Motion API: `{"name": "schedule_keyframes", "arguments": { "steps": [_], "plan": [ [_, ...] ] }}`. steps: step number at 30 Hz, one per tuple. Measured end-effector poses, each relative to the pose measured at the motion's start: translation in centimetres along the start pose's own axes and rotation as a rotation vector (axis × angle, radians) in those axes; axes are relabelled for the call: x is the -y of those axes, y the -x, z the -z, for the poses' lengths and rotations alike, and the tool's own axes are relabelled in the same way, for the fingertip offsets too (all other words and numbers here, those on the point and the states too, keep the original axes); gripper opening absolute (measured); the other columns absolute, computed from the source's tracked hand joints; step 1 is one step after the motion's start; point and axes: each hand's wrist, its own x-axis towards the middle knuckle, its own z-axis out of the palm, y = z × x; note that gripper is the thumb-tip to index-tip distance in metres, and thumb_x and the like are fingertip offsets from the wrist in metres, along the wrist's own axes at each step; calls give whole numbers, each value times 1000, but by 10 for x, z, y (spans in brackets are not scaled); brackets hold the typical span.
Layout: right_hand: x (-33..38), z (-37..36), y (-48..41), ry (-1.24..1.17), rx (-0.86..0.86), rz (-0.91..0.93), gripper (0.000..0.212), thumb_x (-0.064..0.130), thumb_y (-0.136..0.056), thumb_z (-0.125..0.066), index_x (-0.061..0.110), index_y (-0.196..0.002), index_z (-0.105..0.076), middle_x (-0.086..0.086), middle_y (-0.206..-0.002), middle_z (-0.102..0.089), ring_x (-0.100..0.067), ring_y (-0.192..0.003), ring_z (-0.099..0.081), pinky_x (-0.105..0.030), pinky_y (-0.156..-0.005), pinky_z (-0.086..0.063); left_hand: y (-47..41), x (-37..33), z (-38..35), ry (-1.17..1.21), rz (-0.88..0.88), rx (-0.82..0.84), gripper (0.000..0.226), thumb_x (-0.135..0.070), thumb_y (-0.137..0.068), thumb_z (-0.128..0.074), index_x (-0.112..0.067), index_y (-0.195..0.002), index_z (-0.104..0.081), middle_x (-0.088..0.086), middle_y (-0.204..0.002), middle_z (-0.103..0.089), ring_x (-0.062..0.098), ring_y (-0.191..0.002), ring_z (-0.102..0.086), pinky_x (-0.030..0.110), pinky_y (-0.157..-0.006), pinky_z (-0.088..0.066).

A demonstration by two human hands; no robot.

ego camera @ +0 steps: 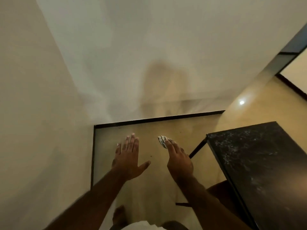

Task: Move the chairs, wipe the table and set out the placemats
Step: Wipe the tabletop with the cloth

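Both hands are stretched out in front of me above the floor, near a corner of the room. My left hand (127, 156) is flat, fingers straight and spread, holding nothing. My right hand (178, 159) holds a small striped cloth (162, 141), which sticks out past its fingertips. A black marble-patterned table (259, 165) stands to the right, its near corner just right of my right hand. No chairs or placemats are in view.
Pale walls close in on the left (33, 113) and ahead (149, 63), with a dark skirting strip (157, 117) along the base. The tan floor (149, 180) is glossy. A dark table leg (197, 148) slants below the table's corner. A doorway frame (289, 53) is at the far right.
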Motion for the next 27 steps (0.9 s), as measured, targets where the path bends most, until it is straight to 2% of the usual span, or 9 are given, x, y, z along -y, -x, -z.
{"name": "schedule_keyframes", "arguments": {
  "steps": [2, 7, 9, 13, 15, 18, 20, 22, 27],
  "plan": [
    [-6, 4, -13, 8, -20, -56, 71, 5, -100, -65, 22, -166, -44, -5, -166, -53, -29, -141, -62, -44, -91, -65, -31, 1, 7, -17, -72, -1, 126, -100, -85, -3, -11, -173, 13, 14, -178, 26, 35, -167, 19, 61, -135, 1],
    [-43, 20, -41, 15, -73, -202, 73, 6, -101, -62, 24, -169, -40, -5, -171, -47, -28, -149, -56, -45, -100, -60, -103, -34, 11, -12, -221, 56, 122, -97, -90, -14, -11, -170, 21, 13, -174, 36, 33, -165, 27, 58, -135, 6],
    [-67, 23, -52, 6, -104, -273, 74, 5, -99, -65, 24, -168, -42, -5, -170, -48, -28, -146, -59, -45, -98, -61, -134, -59, 8, -42, -301, 97, 122, -97, -91, -14, -11, -169, 23, 13, -173, 38, 33, -164, 28, 58, -135, 8],
    [-125, 28, -74, -25, -161, -425, 76, 0, -83, -82, 20, -153, -61, -7, -151, -67, -29, -126, -74, -43, -78, -69, -200, -116, 1, -90, -428, 144, 123, -97, -91, -15, -11, -169, 24, 12, -173, 39, 31, -163, 30, 58, -134, 10],
    [-159, 26, -81, -41, -178, -452, 72, -1, -85, -77, 17, -153, -61, -9, -150, -68, -30, -129, -73, -46, -81, -70, -228, -148, -1, -101, -498, 140, 122, -96, -91, -17, -10, -169, 22, 12, -173, 37, 31, -164, 28, 58, -134, 9],
    [-198, 32, -85, -23, -212, -515, 58, 14, -93, -59, 18, -151, -64, -8, -147, -70, -28, -126, -75, -42, -81, -68, -264, -189, 1, -109, -599, 119, 123, -98, -91, -20, -10, -169, 14, 13, -176, 28, 32, -166, 18, 59, -133, 4],
    [-220, 36, -83, -48, -232, -574, 62, 10, -87, -76, 20, -148, -67, -6, -143, -73, -24, -120, -77, -38, -79, -68, -286, -220, 1, -137, -677, 87, 123, -99, -90, -20, -10, -171, 4, 14, -179, 17, 34, -167, 9, 61, -132, -4],
    [-236, 39, -84, -72, -251, -629, 77, 5, -78, -88, 21, -150, -65, -5, -145, -71, -25, -122, -76, -40, -82, -68, -307, -247, 1, -172, -733, 123, 125, -101, -89, -18, -10, -172, 5, 14, -180, 17, 34, -167, 11, 61, -132, -4],
    [-275, 40, -70, -90, -343, -839, 78, 7, -88, -80, 23, -159, -54, -4, -157, -62, -27, -136, -68, -47, -95, -67, -341, -319, -5, -261, -948, 212, 129, -104, -84, -11, -12, -173, 8, 12, -179, 21, 32, -167, 15, 62, -134, 1]
  ]
}}
